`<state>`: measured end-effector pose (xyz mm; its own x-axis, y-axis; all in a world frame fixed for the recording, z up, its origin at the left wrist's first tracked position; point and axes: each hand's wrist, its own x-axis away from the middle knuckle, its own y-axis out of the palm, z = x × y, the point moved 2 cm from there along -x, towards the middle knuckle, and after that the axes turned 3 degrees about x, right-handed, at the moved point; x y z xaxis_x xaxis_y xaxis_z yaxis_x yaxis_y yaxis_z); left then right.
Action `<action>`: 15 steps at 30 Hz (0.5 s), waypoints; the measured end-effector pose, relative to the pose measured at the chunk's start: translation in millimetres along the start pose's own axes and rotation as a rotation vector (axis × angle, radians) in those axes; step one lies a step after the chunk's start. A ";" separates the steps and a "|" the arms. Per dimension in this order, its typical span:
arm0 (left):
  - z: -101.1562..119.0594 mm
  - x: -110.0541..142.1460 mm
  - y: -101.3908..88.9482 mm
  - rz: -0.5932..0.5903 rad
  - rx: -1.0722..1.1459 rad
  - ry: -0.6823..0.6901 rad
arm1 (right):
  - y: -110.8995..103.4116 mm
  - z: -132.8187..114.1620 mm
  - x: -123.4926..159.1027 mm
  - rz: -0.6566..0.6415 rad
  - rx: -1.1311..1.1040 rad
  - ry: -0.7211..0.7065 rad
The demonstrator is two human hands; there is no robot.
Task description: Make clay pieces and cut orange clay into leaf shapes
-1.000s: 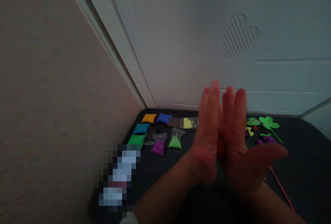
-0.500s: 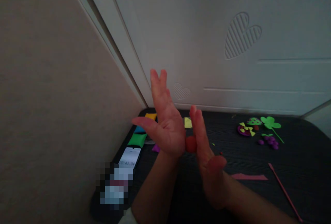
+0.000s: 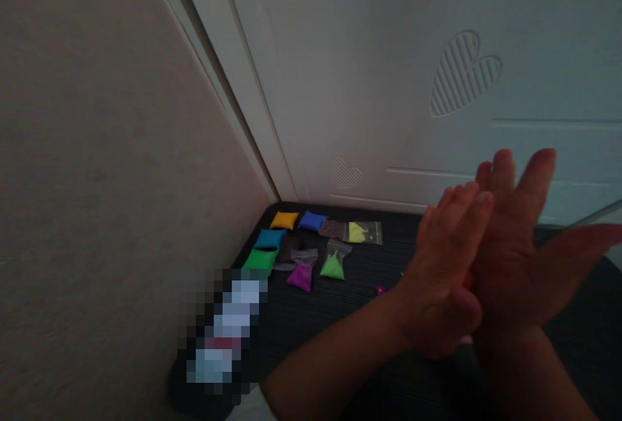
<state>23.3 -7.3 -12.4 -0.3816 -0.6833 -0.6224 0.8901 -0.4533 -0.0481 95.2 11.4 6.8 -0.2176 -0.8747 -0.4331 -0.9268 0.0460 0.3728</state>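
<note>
My left hand leans against the palm of my right hand at the right of the head view, above the table. The fingers of both hands are stretched out, and my right thumb sticks out to the right. Pressed between the two palms is a red ball of modelling clay. Only a small reddish edge of it shows; my left hand covers the rest. A small purple piece lies on the table left of my left wrist.
On the dark table lie a yellow-orange packet, a blue packet, a teal packet and a green packet. Bags of purple clay, light green clay and pale yellow clay lie nearby. A blurred-out phone lies at left.
My hands rubbed past each other with the red ball between the palms, swinging left and then back right. They now hide the clay shapes at the table's right side.
</note>
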 end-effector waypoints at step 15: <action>19.5 -12.6 -73.5 0.528 0.007 0.073 | 40.3 42.0 61.9 -0.551 0.315 -0.005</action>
<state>-42.1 23.4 14.1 0.1364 -0.7779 -0.6134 0.9546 -0.0624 0.2914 31.5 -20.6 -39.4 0.3166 -0.8078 -0.4972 -0.9486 -0.2703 -0.1649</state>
